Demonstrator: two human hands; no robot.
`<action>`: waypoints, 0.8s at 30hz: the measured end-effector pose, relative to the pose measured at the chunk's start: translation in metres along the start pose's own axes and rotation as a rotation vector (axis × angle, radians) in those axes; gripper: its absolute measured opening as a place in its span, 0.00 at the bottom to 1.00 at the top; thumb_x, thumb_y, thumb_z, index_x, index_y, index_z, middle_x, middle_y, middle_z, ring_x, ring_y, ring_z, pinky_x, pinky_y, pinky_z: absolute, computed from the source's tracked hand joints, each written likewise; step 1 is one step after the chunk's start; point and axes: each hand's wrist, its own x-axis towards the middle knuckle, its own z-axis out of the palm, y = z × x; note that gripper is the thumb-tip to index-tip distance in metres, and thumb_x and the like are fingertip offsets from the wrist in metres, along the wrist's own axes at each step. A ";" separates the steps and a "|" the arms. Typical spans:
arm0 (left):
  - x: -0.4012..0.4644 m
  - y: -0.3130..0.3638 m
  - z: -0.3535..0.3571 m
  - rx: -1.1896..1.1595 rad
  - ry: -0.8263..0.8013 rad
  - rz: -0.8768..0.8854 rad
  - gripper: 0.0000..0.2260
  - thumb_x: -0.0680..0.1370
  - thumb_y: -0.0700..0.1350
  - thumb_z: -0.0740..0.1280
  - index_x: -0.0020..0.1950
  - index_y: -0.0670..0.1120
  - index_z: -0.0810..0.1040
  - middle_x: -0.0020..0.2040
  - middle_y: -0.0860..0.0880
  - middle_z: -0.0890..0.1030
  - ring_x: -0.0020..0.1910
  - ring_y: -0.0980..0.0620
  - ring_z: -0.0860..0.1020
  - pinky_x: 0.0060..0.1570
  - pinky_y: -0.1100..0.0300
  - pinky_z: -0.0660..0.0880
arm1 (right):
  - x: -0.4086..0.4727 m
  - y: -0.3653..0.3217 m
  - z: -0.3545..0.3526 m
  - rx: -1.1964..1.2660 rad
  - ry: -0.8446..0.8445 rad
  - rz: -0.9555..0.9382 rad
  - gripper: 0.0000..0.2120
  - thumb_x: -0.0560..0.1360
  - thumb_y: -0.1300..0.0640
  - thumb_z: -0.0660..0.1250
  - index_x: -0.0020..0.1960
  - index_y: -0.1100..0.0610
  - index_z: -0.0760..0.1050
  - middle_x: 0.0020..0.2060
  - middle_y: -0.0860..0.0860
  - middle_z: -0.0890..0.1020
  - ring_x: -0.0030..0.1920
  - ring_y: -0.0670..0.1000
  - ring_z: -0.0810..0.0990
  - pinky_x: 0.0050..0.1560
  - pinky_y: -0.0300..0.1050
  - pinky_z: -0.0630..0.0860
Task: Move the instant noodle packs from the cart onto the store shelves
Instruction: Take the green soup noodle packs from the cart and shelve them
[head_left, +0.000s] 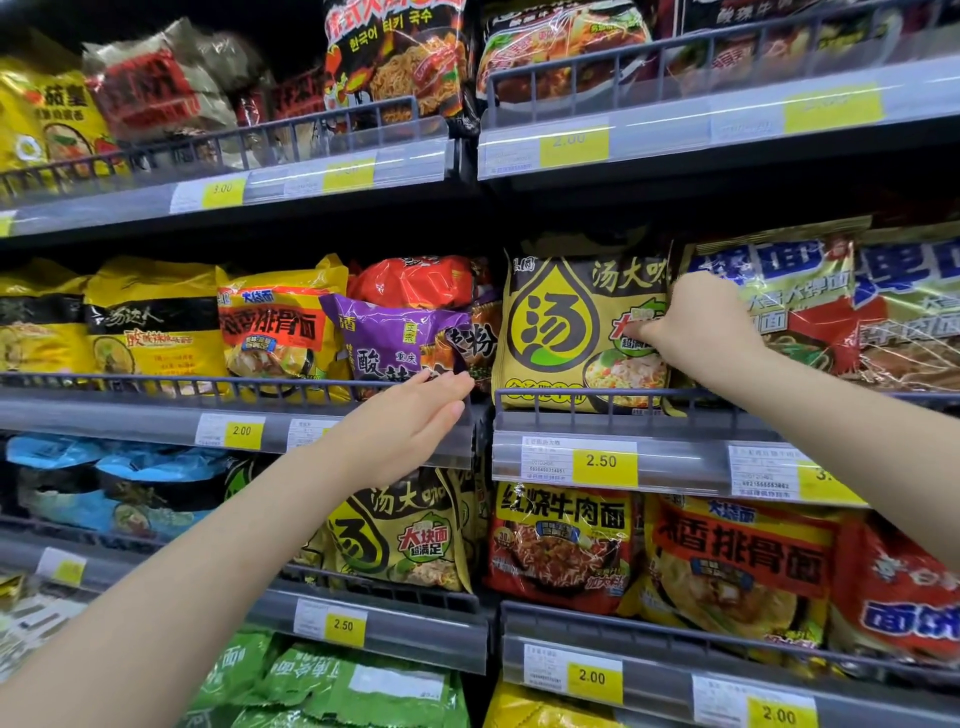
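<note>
Right hand (696, 322) sits on the right edge of the yellow soup-noodle pack (576, 332), fingers curled round that edge with the thumb on the front face; it grips the pack. Pack stands upright on the middle shelf, long axis vertical, its bottom behind the wire shelf rail (571, 397), touching the blue-lettered noodle pack (769, 296) to its right. Right hand is the nearer one; the pack lies directly left of its palm.

Left hand (410, 415) hovers near the left bay's rail, fingers straight and together, holding nothing, just in front of the purple noodle pack (389, 338).

Judgement: the pack is already on the shelf and needs only seating farther back or straightening.

Middle shelf, left bay, holds yellow, orange, purple and red packs; right bay holds the gripped pack and the blue-lettered ones. A price tag (602, 461) reading 2.50 hangs below it. Cart is not in view.
</note>
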 end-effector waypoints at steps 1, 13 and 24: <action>0.000 0.000 0.000 0.000 -0.002 -0.002 0.20 0.83 0.48 0.49 0.76 0.49 0.57 0.76 0.54 0.58 0.76 0.53 0.51 0.69 0.65 0.46 | -0.003 -0.003 0.000 -0.064 0.028 -0.030 0.16 0.73 0.54 0.72 0.39 0.62 0.67 0.37 0.57 0.76 0.35 0.55 0.72 0.32 0.43 0.65; 0.000 0.002 0.004 0.056 0.032 0.047 0.20 0.83 0.47 0.49 0.76 0.46 0.56 0.76 0.51 0.59 0.76 0.52 0.52 0.65 0.75 0.41 | -0.041 -0.012 -0.002 -0.351 -0.274 -0.564 0.34 0.78 0.38 0.46 0.78 0.56 0.49 0.77 0.52 0.52 0.77 0.54 0.46 0.75 0.54 0.44; -0.003 -0.012 0.027 0.284 0.018 0.181 0.31 0.80 0.58 0.44 0.77 0.41 0.43 0.77 0.46 0.41 0.76 0.52 0.39 0.71 0.60 0.33 | -0.036 -0.073 0.022 -0.295 -0.226 -0.826 0.36 0.74 0.35 0.47 0.72 0.56 0.67 0.67 0.51 0.74 0.69 0.52 0.70 0.71 0.49 0.62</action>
